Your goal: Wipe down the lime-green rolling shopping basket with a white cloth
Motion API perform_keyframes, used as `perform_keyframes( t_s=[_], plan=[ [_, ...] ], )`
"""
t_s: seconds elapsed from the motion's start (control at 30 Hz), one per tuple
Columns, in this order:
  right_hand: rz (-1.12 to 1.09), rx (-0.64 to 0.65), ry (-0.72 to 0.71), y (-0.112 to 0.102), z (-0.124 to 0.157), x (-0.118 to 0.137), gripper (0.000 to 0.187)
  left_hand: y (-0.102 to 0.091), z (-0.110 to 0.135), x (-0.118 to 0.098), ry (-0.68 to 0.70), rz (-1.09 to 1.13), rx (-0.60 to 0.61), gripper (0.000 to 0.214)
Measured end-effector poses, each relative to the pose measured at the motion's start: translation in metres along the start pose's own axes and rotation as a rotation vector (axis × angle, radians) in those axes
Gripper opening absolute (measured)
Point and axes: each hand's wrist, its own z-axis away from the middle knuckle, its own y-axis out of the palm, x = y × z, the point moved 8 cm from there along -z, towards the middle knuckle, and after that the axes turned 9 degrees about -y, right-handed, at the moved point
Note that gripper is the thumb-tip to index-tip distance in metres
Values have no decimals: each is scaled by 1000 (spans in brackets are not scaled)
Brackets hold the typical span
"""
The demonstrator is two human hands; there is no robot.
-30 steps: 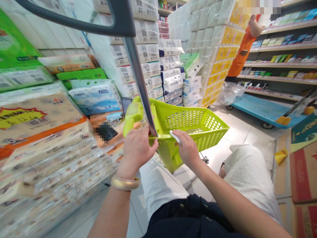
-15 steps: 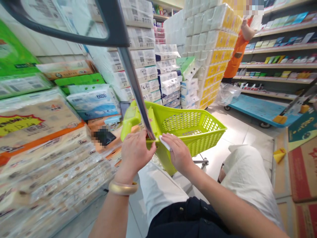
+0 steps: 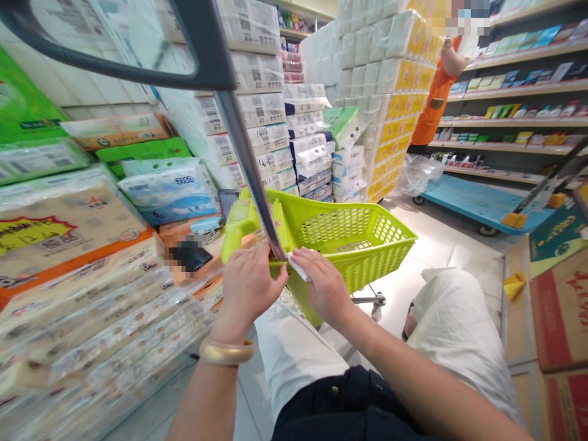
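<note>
The green basket [image 3: 390, 260] is standing right of the piled packs [image 3: 110, 294]. The left hand [image 3: 250, 283] is gripping its near rim beside the metal pole [image 3: 248, 165], probably for steadiness; the right hand [image 3: 327, 286] is clasping a white cloth [image 3: 299, 268], seemingly to press it against the edge.

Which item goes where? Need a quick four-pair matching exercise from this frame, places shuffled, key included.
Things:
1. Small white cloth or tissue
2. Gold-coloured round bangle
3. Flat blue platform trolley
4. Shiny straight metal pole

Places:
A. In front of stocked shelves
B. Near end of the green perforated plastic basket
C. Under the right hand
D. Around the wrist of the left hand

Pairs: 1-C, 2-D, 3-A, 4-B
</note>
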Motion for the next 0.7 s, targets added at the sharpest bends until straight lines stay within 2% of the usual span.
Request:
perform_keyframes(
  t_s=[0.17,0.23,0.3,0.43,0.5,0.57,0.7],
  plan=[
    [79,-10,111,-18,27,-44,54,-2,0,0,8,-8,-6,17],
    [116,-15,158,-22,31,-53,53,-3,0,-1,17,-10,-17,16],
    [125,-13,157,-19,26,-47,52,-3,1,-2,19,-16,-28,16],
    [66,0,48,-4,1,-11,46,-2,1,-2,19,-23,-35,19],
    [43,-3,14,0,-6,-2,44,-1,0,-2,18,-24,-25,20],
    [46,-7,18,-2,-3,-7,44,-1,-1,-1,11,-25,-12,19],
    [122,-19,118,-18,24,-47,49,-3,-1,-1,-7,-17,-2,18]
  ],
)
